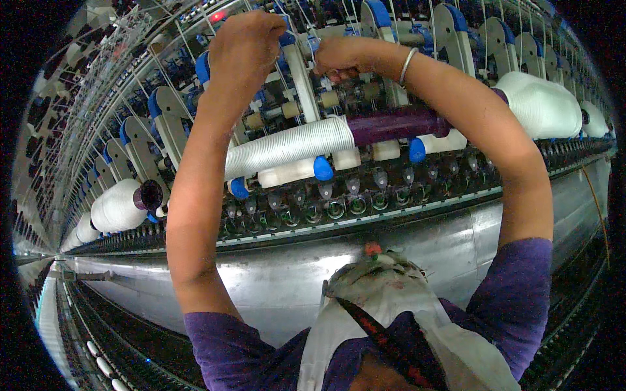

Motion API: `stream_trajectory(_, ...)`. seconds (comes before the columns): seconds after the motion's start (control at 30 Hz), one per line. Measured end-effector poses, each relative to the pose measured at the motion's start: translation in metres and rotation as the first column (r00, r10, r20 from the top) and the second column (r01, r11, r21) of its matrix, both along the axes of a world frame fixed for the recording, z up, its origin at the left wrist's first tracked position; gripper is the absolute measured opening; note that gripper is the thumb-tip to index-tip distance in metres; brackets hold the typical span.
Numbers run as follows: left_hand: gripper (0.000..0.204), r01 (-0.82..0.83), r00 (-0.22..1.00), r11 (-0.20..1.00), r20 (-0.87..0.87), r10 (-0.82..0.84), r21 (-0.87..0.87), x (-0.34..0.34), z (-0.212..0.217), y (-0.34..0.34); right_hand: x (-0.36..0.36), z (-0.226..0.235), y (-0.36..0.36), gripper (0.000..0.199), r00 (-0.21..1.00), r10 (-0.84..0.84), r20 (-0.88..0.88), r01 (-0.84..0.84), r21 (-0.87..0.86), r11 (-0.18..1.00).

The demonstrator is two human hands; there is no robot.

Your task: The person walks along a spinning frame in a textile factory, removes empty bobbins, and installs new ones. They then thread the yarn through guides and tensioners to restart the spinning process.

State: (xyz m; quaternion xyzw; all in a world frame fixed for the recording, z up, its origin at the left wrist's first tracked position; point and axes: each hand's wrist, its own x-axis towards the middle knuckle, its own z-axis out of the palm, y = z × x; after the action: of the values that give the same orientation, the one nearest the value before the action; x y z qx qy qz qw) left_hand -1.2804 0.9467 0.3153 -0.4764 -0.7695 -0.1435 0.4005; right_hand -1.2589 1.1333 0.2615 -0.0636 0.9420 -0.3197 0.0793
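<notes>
Both my arms reach up to a long yarn-winding machine. My left hand is closed in a pinch beside a blue-capped upright arm; what its fingers hold is too small to make out. To its right, my right hand has its fingers curled together near a small pale blue guide. Any thread between the two hands does not show. Below them lies a purple tube, its left part wound with white yarn. My left forearm hides the yarn's left end, and my right forearm passes over the tube's right end.
Fuller white yarn packages sit to the right, and another package to the left. Blue end pieces and a row of dark round fittings run beneath the tube. A shiny metal panel stands between me and the machine.
</notes>
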Motion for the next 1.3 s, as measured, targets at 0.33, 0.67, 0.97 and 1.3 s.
stream_trajectory(0.33, 0.004, -0.194, 0.95, 0.708, -0.309, -0.037, -0.68, 0.011, 0.011, 0.048, 0.126, 0.041, 0.027, 0.016, 0.995, 0.092, 0.031, -0.081, -0.273, 0.959)
stream_trajectory(0.67, 0.016, -0.311, 0.936, 0.496, -0.172, 0.306, -0.811, 0.003, -0.023, 0.08, 0.156, 0.017, 0.078, 0.02, 0.986, -0.111, -0.121, -0.01, -0.717, 0.697)
stream_trajectory(0.97, 0.014, -0.418, 0.897, 0.476, -0.269, 0.351, -0.774, 0.021, -0.024, 0.08, 0.154, 0.012, 0.079, 0.022, 0.942, -0.242, -0.232, 0.005, -0.712, 0.702)
stream_trajectory(1.3, 0.01, -0.398, 0.915, 0.497, -0.296, 0.274, -0.771, 0.007, -0.037, 0.076, 0.139, 0.016, 0.055, 0.015, 0.832, -0.241, -0.5, -0.272, -0.746, 0.608)
